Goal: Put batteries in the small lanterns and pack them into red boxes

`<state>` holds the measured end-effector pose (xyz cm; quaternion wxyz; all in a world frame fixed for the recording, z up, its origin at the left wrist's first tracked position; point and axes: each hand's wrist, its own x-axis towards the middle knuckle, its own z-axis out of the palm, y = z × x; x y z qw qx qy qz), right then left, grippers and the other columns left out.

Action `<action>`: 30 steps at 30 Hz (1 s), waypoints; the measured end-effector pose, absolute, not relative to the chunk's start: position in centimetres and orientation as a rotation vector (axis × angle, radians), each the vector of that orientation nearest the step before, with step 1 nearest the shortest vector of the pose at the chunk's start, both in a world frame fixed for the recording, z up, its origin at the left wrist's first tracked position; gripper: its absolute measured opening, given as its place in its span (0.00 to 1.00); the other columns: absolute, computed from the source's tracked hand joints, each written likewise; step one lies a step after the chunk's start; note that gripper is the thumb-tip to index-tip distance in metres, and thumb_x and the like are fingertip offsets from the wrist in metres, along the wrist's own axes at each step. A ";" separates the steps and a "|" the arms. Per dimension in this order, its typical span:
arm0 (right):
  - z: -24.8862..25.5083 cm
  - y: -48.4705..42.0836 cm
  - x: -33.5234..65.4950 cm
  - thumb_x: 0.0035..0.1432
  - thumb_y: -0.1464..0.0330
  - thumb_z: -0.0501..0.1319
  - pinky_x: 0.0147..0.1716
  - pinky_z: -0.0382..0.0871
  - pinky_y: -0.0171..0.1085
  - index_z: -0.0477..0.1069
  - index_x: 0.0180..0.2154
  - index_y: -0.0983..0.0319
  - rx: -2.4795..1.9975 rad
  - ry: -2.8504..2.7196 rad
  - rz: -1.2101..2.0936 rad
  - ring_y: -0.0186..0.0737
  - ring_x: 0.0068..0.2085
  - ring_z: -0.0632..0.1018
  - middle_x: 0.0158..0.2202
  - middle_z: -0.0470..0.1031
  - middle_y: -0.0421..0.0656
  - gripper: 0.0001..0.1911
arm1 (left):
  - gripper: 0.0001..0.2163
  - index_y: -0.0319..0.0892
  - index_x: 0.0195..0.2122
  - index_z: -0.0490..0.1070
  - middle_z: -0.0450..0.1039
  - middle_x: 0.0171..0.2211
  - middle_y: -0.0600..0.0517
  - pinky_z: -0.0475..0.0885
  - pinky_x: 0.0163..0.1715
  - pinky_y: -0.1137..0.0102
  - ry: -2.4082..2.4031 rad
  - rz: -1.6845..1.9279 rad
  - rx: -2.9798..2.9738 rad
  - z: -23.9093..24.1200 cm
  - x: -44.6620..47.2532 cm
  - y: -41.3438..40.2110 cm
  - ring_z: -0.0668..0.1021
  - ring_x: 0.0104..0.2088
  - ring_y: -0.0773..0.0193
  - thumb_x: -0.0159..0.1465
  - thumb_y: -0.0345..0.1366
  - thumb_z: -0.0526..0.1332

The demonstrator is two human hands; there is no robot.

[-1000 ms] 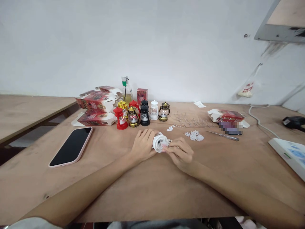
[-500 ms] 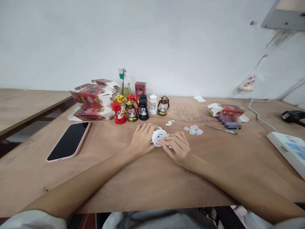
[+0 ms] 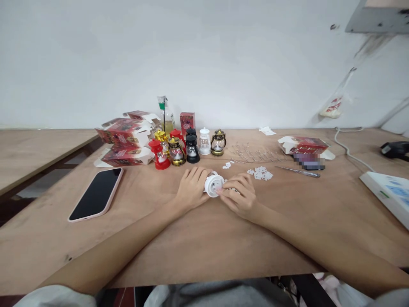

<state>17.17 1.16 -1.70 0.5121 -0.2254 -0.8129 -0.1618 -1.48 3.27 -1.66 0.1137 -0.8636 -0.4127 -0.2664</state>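
Observation:
My left hand (image 3: 192, 187) is wrapped around a small white lantern (image 3: 208, 183), which lies on its side with its round base turned toward me. Inside the base a recess with small dark spots shows. My right hand (image 3: 239, 194) has its thumb and finger pinched at the right edge of that recess; whatever is between the fingertips is too small to make out. Beyond my hands stand several finished-looking little lanterns: red (image 3: 159, 154), black (image 3: 192, 149), white (image 3: 205, 141) and bronze-gold (image 3: 218, 143). Small white plastic pieces (image 3: 261, 173) lie in a pile right of them.
A phone (image 3: 96, 194) lies at left, near stacked red boxes (image 3: 124, 136) and a bottle (image 3: 166, 121). Thin wire pieces (image 3: 255, 154), a screwdriver (image 3: 300, 172) and an open red box (image 3: 303, 146) lie at right. A white device (image 3: 388, 192) and black scanner (image 3: 394, 150) sit far right.
My right fingertips have shifted slightly at the lantern's base. The white bit seen tilted in the recess earlier is less visible now. The camera view has moved a little.

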 end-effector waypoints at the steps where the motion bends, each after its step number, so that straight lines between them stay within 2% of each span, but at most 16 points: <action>1: -1.7 1.2 17.2 0.56 0.76 0.60 0.35 0.60 0.40 0.66 0.27 0.58 -0.532 -1.961 -0.407 0.35 0.32 0.73 0.28 0.75 0.37 0.09 | 0.18 0.37 0.47 0.66 0.72 0.44 0.43 0.62 0.38 0.62 -1.206 -0.779 -2.529 -1.7 -1.5 3.3 0.72 0.43 0.53 0.61 0.44 0.55; 10: -1.9 1.2 17.0 0.55 0.76 0.60 0.34 0.63 0.39 0.64 0.28 0.59 -0.552 -1.954 -0.378 0.37 0.34 0.73 0.30 0.76 0.41 0.08 | 0.18 0.36 0.46 0.66 0.73 0.42 0.43 0.62 0.37 0.63 -1.140 -0.835 -2.489 -1.6 -1.5 3.3 0.73 0.40 0.54 0.62 0.45 0.55; 18: -2.2 1.2 16.8 0.56 0.76 0.60 0.34 0.61 0.40 0.63 0.30 0.60 -0.578 -1.985 -0.381 0.39 0.33 0.73 0.29 0.75 0.41 0.07 | 0.19 0.36 0.46 0.66 0.73 0.43 0.43 0.63 0.38 0.62 -1.153 -0.833 -2.494 -1.7 -1.6 3.5 0.72 0.41 0.54 0.62 0.47 0.54; 22: -2.2 1.2 16.6 0.57 0.72 0.61 0.36 0.63 0.41 0.64 0.35 0.60 -0.675 -1.958 -0.168 0.41 0.36 0.72 0.33 0.74 0.44 0.05 | 0.20 0.36 0.47 0.66 0.72 0.43 0.42 0.63 0.38 0.61 -1.160 -0.812 -2.488 -1.7 -1.7 3.6 0.72 0.41 0.53 0.63 0.47 0.54; 26: -1.9 1.3 16.6 0.56 0.68 0.62 0.36 0.68 0.40 0.62 0.41 0.60 -0.737 -1.875 0.159 0.40 0.37 0.72 0.37 0.69 0.45 0.12 | 0.20 0.36 0.47 0.66 0.72 0.43 0.42 0.63 0.38 0.62 -1.169 -0.801 -2.488 -1.7 -1.8 3.6 0.72 0.41 0.53 0.63 0.48 0.53; 30: -1.9 1.4 16.9 0.58 0.70 0.60 0.35 0.67 0.39 0.64 0.39 0.61 -0.682 -1.931 0.076 0.39 0.36 0.71 0.35 0.70 0.44 0.07 | 0.20 0.36 0.46 0.66 0.73 0.41 0.43 0.62 0.36 0.62 -1.112 -0.828 -2.475 -1.7 -1.8 3.6 0.72 0.40 0.54 0.63 0.49 0.53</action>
